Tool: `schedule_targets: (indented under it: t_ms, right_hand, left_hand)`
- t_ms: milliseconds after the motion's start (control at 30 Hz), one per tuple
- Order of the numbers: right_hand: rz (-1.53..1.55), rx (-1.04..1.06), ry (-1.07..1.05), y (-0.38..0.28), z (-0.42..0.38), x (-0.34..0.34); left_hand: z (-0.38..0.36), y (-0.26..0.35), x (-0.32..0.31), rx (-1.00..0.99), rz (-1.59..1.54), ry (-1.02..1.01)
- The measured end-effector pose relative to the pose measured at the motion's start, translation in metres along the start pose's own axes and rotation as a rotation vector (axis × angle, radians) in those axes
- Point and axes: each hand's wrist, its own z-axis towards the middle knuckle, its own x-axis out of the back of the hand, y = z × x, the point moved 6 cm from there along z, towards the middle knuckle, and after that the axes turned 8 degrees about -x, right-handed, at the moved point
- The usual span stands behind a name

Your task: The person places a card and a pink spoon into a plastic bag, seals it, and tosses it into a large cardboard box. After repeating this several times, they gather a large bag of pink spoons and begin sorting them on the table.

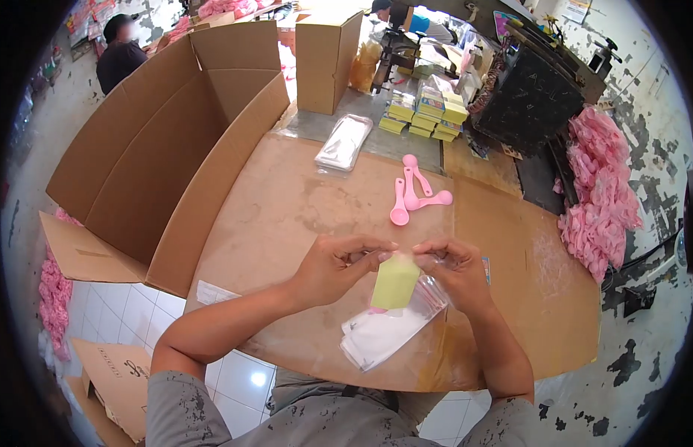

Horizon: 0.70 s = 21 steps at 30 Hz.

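Between my two hands hangs a clear plastic bag with a yellow-green card (396, 284) in it; a bit of pink shows at its lower edge. My left hand (339, 264) pinches its upper left corner, thumb against forefinger. At the upper right corner my right hand (457, 274) is closed in a similar pinch. Under the bag, a stack of clear plastic bags (387, 334) lies on the cardboard-covered table (287, 216). Just beyond my fingers are several pink measuring spoons (411, 200), loosely grouped.
A large open cardboard box (212, 160) stands on the left. Farther back lie packed clear bags (344, 143) and stacks of yellow-edged cards (425, 112). Dark machinery (529, 93) and pink bundles (600, 190) are on the right. Two people are in the background.
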Motion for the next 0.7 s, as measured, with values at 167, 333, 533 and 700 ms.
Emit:
schedule_targets:
  t_ms: [167, 333, 533, 700]
  right_hand:
    - [-0.094, 0.077, -0.068, -0.001, 0.001, 0.009]
    - [-0.075, 0.059, -0.134, 0.002, 0.002, 0.017]
    - [-0.227, 0.076, -0.090, 0.005, 0.003, 0.011]
    - [-0.271, 0.088, -0.068, 0.007, 0.005, 0.010]
  left_hand:
    - [0.001, -0.010, 0.000, 0.021, -0.016, -0.085]
    - [-0.002, -0.012, -0.004, 0.085, -0.109, -0.103]
    - [-0.004, -0.030, -0.004, 0.276, -0.224, -0.089]
    - [-0.003, -0.029, -0.005, 0.293, -0.201, -0.108]
